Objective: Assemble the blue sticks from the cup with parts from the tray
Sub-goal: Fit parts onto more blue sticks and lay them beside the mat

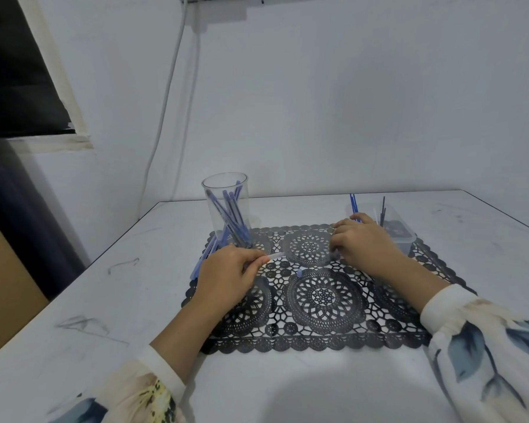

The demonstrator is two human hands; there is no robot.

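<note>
So, left hand [226,274] with fingers pinched on a clear tube [276,255] just near the cup [242,190] of blue sticks [231,209] far left, right hand [364,244] curled by the tray [405,236] far right, can't tell if its fingers grip anything, small blue cap [299,272] on the lace mat [324,300] between them

Black openwork plastic placemat [324,297] of round lace medallions; at its far left, thin blue plastic sticks [230,209] in clear round cup [214,190]; cream sleeves [471,340], blue leaf print
</note>
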